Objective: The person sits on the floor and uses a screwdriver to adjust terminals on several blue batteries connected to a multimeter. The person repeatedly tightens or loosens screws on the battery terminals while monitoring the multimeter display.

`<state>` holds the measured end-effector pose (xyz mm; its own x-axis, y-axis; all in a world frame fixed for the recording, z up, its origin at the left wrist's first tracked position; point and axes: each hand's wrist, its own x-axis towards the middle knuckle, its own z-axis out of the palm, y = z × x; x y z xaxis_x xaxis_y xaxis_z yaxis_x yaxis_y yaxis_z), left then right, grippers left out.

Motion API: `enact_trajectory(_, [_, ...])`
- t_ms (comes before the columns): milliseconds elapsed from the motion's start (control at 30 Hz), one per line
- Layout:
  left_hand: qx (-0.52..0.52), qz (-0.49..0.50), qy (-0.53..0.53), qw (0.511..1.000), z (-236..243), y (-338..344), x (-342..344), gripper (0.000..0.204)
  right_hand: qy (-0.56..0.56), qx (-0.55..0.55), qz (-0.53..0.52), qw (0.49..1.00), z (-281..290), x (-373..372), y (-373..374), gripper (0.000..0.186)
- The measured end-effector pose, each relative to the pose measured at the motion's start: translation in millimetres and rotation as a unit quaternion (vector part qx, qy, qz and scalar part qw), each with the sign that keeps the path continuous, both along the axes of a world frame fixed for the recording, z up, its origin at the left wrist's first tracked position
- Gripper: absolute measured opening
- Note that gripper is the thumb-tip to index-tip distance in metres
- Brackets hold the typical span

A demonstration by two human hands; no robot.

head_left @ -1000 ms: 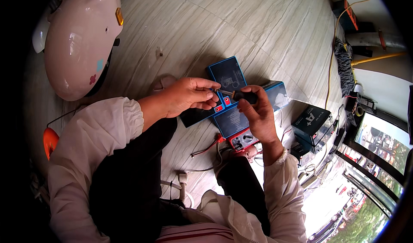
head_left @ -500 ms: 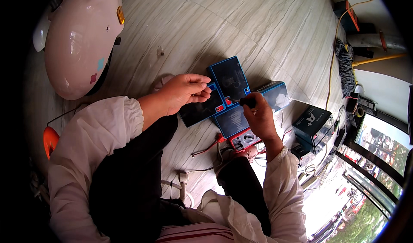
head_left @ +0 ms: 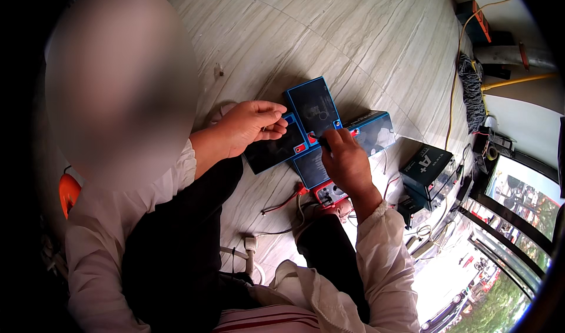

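Several black batteries with blue edges lie close together on the floor, among them an upper battery (head_left: 313, 100) and a left battery (head_left: 268, 155). My right hand (head_left: 348, 163) is closed on a dark-handled screwdriver (head_left: 323, 142), mostly hidden by my fingers. Its end points at the red terminal (head_left: 312, 137) of the upper battery; whether they touch cannot be made out. Above the left battery hovers my left hand (head_left: 259, 124), thumb and fingers drawn together in a pinch. Anything between those fingertips is too small to name. A red multimeter (head_left: 327, 195) lies partly under my right wrist.
Red and dark leads (head_left: 281, 205) trail beside the multimeter. Boxed dark batteries (head_left: 426, 167) stand at the right, near cables and a glass door. A coiled dark rope (head_left: 471, 91) lies along the far right wall. A large blurred patch covers the upper left.
My right hand has lowered and shifted slightly left with the screwdriver, tilting over the batteries and covering more of the multimeter. My left hand has hardly moved.
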<state>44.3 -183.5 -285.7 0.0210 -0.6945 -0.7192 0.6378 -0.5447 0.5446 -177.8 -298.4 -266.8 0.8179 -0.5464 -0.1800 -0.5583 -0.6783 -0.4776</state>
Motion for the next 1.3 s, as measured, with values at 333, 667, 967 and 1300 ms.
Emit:
enact_trajectory(333, [-0.004,0.008,0.008,1.0,-3,1,1,0.028,0.086,-0.143,0.074,0.983,-4,19,15,0.017])
enact_trajectory(667, [-0.122,0.149,0.03,0.981,75,-18,20,0.023,0.161,-0.043,-0.062,0.984,10,16,11,0.041])
enact_trajectory(967, [-0.268,0.277,0.13,0.914,304,-35,-22,0.012,0.233,-0.036,-0.094,0.967,12,39,30,0.055])
enact_trajectory(1300, [-0.203,0.477,0.208,0.829,321,-7,-30,0.01,0.295,0.002,-0.232,0.927,33,25,20,0.067])
